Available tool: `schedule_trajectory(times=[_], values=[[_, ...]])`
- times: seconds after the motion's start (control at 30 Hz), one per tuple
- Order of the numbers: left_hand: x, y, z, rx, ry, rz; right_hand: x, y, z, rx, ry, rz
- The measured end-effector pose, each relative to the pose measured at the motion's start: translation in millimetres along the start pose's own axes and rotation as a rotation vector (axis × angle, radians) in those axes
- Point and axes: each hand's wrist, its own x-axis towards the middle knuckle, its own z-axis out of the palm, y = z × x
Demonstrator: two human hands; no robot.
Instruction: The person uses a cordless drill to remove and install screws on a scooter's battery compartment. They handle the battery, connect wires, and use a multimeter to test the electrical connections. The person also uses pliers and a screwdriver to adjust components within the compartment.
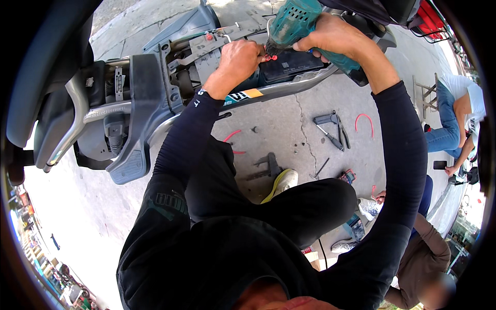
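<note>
My right hand (328,36) is closed round a teal power drill (293,19) over an opened scooter (144,95). The drill's tip is down beside a small red connector (271,58) at the edge of a black box (289,70) in the scooter's frame. My left hand (237,59) is closed, its fingertips pinched at that red connector, partly hidden by the drill. A loose grey metal plate (204,49) with bent straps lies just left of these fingers.
On the cracked concrete lie pliers (342,132), red wire pieces (364,119), a dark bracket (263,165) and small tools. One person in white and jeans (447,113) sits at right; another in brown (429,253) is low at right. A grey panel (183,26) rests behind the scooter.
</note>
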Motion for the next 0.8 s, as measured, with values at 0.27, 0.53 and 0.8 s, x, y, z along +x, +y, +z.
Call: schedule_trajectory(times=[0.27, 0.53, 0.8], values=[[0, -6, 6, -0.076, 0.06, 0.018, 9, -18, -9, -0.157, -0.128, 0.076], [6, 0, 0, -0.061, -0.008, -0.153, 18, -48, -28, -0.364, -0.334, 0.143], [12, -2, -5, -0.157, -0.097, -0.231, 26, -30, -29, -0.3, -0.355, 0.103]])
